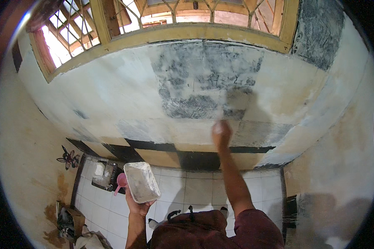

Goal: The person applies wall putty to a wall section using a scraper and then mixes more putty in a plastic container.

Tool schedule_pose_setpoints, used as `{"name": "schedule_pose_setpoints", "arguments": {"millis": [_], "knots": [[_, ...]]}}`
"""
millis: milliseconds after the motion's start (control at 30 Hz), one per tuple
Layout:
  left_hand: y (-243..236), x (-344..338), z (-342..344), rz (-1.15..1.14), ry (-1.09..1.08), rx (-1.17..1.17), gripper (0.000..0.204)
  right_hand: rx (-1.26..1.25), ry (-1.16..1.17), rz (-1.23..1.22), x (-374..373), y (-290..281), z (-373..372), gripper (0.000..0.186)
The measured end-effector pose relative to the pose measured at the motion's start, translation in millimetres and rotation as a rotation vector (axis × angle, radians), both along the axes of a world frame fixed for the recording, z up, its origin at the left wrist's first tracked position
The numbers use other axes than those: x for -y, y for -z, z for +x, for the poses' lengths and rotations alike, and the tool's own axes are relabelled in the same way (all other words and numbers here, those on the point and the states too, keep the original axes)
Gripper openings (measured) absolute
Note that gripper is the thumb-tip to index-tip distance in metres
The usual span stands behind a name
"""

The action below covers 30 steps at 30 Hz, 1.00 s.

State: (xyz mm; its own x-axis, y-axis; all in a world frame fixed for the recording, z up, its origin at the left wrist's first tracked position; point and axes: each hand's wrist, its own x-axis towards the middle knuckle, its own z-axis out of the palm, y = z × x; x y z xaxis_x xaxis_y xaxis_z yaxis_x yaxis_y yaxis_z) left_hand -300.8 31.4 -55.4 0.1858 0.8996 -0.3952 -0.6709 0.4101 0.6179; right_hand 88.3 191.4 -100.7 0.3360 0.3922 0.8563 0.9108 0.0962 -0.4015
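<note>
My left hand is closed on a white rectangular plastic tub, gripping it from underneath at its near end. A pale, whitish film coats the tub's inside and rim. My right hand is raised in front of the wall, with the arm stretched forward. Its fingers look closed, though motion blurs them and whatever they hold is hidden. Just beyond that hand, whitish paste lies in uneven smears over dark grey squares of the wall's checkered pattern.
A yellow-framed window with metal bars spans the wall's upper part. Beside the tub, a pink dipper is next to a dark crate-like object on the white tiled floor. A cardboard box with clutter stands at lower left.
</note>
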Motion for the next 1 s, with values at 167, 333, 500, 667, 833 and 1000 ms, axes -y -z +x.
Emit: {"name": "schedule_pose_setpoints", "arguments": {"millis": [167,333,500,667,833,1000], "knots": [[11,-1,0,-0.002,0.046,0.023,0.070,-0.152,0.127,0.206,36,-43,92,0.019],[-6,0,5,-0.026,-0.034,-0.014,0.067,0.008,0.119,0.190,14,-52,95,0.013],[-5,-4,0,0.026,-0.011,0.047,0.065,-0.079,-0.037,0.101,-34,-50,48,0.009],[-15,-4,0,-0.003,-0.086,-0.033,0.061,-0.082,-0.320,-0.075,-21,-62,-28,0.012],[-6,-2,-8,-0.006,-0.127,0.004,0.060,-0.104,-0.037,-0.024,0,-12,-26,0.016],[-15,9,-12,0.042,-0.095,0.015,0.062,-0.391,0.284,-0.152,-33,15,27,0.020]]}}
